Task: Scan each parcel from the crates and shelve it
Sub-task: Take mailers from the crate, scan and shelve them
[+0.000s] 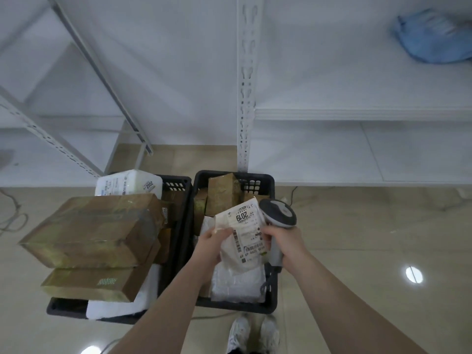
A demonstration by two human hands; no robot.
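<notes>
My left hand (pixel 213 245) grips a white soft parcel (pixel 246 238) with a label reading 2019, held over the right black crate (pixel 270 185). My right hand (pixel 286 242) holds a grey and white barcode scanner (pixel 279 213) by its handle, its head just right of the parcel's label. The right crate also holds brown boxes (pixel 222 194) and a white padded bag (pixel 237 284). The left black crate (pixel 178 181) is piled with large brown cartons (pixel 94 231) and a white parcel (pixel 127 183) marked 2002.
White metal shelves (pixel 357 114) stand behind the crates, with a slotted upright (pixel 245 85) between bays. A blue bag (pixel 434 37) lies on the upper right shelf. Cables (pixel 12 218) trail on the glossy tile floor at left. My shoes (pixel 252 333) are just before the right crate.
</notes>
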